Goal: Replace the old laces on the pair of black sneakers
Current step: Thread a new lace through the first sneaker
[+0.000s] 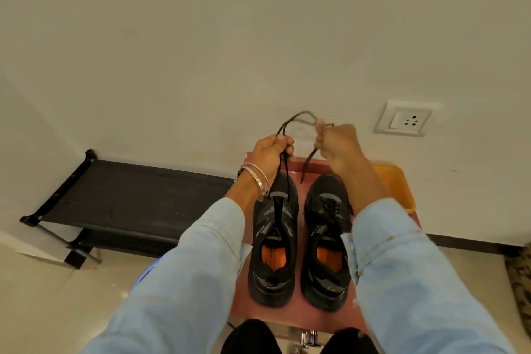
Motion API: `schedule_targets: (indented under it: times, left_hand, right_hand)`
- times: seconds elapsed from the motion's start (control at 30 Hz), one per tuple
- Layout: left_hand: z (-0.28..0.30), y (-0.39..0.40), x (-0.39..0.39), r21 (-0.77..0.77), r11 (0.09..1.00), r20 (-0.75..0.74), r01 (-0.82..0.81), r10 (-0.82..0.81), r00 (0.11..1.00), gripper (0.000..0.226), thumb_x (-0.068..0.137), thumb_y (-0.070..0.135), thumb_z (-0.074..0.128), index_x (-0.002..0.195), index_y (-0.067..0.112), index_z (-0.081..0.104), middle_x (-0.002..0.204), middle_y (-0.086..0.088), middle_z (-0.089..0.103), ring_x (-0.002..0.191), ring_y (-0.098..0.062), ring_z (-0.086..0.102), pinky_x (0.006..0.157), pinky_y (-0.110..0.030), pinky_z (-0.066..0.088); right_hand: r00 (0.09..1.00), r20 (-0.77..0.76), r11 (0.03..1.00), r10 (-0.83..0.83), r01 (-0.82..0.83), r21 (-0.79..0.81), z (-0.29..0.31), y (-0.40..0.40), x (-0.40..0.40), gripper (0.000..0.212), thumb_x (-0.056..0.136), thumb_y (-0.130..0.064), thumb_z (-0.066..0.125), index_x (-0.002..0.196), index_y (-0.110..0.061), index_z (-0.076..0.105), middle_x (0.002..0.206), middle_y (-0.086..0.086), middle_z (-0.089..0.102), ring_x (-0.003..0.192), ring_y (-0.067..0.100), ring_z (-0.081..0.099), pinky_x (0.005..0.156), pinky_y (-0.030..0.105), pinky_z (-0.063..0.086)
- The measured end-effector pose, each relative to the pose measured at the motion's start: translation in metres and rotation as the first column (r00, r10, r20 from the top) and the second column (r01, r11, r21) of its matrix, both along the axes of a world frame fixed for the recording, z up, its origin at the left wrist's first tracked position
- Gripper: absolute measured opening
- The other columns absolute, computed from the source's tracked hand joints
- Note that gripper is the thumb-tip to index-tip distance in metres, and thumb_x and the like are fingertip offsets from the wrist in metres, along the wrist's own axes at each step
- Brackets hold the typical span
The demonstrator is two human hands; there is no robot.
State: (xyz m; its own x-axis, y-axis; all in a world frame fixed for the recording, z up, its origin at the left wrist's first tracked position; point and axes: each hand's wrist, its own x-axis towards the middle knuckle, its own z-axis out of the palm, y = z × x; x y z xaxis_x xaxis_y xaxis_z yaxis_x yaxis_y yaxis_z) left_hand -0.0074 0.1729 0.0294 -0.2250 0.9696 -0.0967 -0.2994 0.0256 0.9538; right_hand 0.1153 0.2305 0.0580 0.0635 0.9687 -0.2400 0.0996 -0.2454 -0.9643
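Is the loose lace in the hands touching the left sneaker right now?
Cannot tell. In the head view the lace hangs from the left hand across the left sneaker; black on black hides any gap.

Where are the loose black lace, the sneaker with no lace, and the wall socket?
Black lace (298, 117), head view: on the loop arching between the hands.
Unlaced sneaker (274, 234), head view: on its bare tongue, left shoe.
Wall socket (403, 118), head view: on the white faceplate.

Both arms stretched fwd, pale blue sleeves pushed back off the wrists. Left hand (271, 152) fisted, fingers curled round a black lace (296, 118), bangles on wrist. Right hand (336, 142) pinches same lace, level w/ left.
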Motion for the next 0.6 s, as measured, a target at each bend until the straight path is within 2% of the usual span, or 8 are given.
schedule_targets:
  times: [0.07,0.13,0.2,0.27,0.3,0.37,0.5,0.6]
  left_hand:
    - [0.007,0.000,0.000,-0.033,0.999,0.036,0.019,-0.018,0.999,0.033,0.102,0.012,0.035,0.076,0.007,0.055,0.061,-0.004,0.056,0.055,-0.018,0.056,0.060,-0.028,0.051]
    - [0.012,0.001,-0.001,-0.055,0.998,0.010,0.022,-0.022,1.000,0.034,0.103,0.012,0.034,0.076,0.007,0.054,0.064,-0.006,0.058,0.055,-0.019,0.061,0.060,-0.028,0.054]
    - [0.017,0.004,-0.003,-0.077,0.997,-0.033,0.015,-0.017,0.999,0.034,0.103,0.012,0.033,0.076,0.006,0.053,0.066,-0.009,0.058,0.056,-0.020,0.062,0.060,-0.026,0.056]
    - [0.020,0.006,-0.006,-0.108,0.994,-0.079,0.024,-0.033,0.996,0.034,0.103,0.011,0.034,0.075,0.007,0.053,0.063,-0.007,0.061,0.054,-0.019,0.064,0.063,-0.029,0.055]
    - [0.022,0.007,-0.007,-0.116,0.993,-0.098,0.033,-0.045,0.994,0.034,0.103,0.010,0.034,0.075,0.007,0.053,0.059,-0.004,0.062,0.052,-0.018,0.064,0.063,-0.030,0.055]
    - [0.033,0.009,-0.010,-0.098,0.995,-0.106,0.037,-0.047,0.993,0.034,0.102,0.006,0.034,0.073,0.005,0.052,0.049,0.000,0.061,0.047,-0.015,0.062,0.059,-0.029,0.056]
    - [0.066,0.016,-0.014,-0.004,1.000,-0.052,-0.008,0.008,0.999,0.033,0.101,0.002,0.034,0.072,0.004,0.050,0.055,-0.006,0.057,0.046,-0.013,0.059,0.057,-0.024,0.057]
    - [0.071,0.009,-0.013,-0.013,1.000,-0.102,0.014,-0.016,0.995,0.033,0.102,0.003,0.033,0.074,0.003,0.050,0.068,-0.013,0.056,0.048,-0.014,0.062,0.053,-0.020,0.055]
  right_hand:
    - [0.956,0.176,0.967,0.233,-0.208,-0.147,-0.034,-0.025,-0.007,0.034,0.084,-0.020,0.073,0.107,0.000,0.057,0.094,0.009,0.061,0.082,0.023,0.059,0.061,0.032,0.048]
    - [0.880,0.187,0.874,0.436,-0.366,-0.320,-0.059,-0.049,-0.017,0.060,0.079,-0.014,0.078,0.126,-0.001,0.045,0.117,0.010,0.056,0.087,0.020,0.058,0.063,0.030,0.050]
    - [0.802,0.282,0.830,0.527,-0.413,-0.375,-0.083,-0.061,-0.025,0.060,0.078,-0.015,0.079,0.124,0.000,0.044,0.121,0.011,0.051,0.094,0.022,0.057,0.067,0.029,0.048]
    - [0.701,0.461,0.837,0.544,-0.414,-0.357,-0.102,-0.064,-0.028,0.048,0.074,-0.027,0.082,0.104,-0.003,0.052,0.116,0.013,0.051,0.105,0.025,0.053,0.080,0.031,0.049]
    - [0.683,0.501,0.847,0.531,-0.407,-0.343,-0.112,-0.063,-0.028,0.051,0.071,-0.032,0.084,0.101,-0.003,0.053,0.120,0.015,0.051,0.113,0.028,0.050,0.090,0.035,0.049]
    - [0.718,0.496,0.872,0.488,-0.377,-0.311,-0.124,-0.064,-0.026,0.059,0.066,-0.035,0.086,0.104,-0.002,0.055,0.128,0.019,0.048,0.119,0.034,0.048,0.098,0.044,0.047]
    - [0.776,0.473,0.907,0.418,-0.329,-0.262,-0.135,-0.064,-0.025,0.056,0.060,-0.035,0.090,0.094,-0.006,0.056,0.127,0.021,0.051,0.108,0.036,0.054,0.092,0.048,0.051]
    - [0.771,0.472,0.904,0.427,-0.354,-0.240,-0.128,-0.068,-0.024,0.083,0.064,-0.031,0.088,0.130,-0.003,0.047,0.140,0.020,0.041,0.125,0.037,0.045,0.102,0.047,0.044]
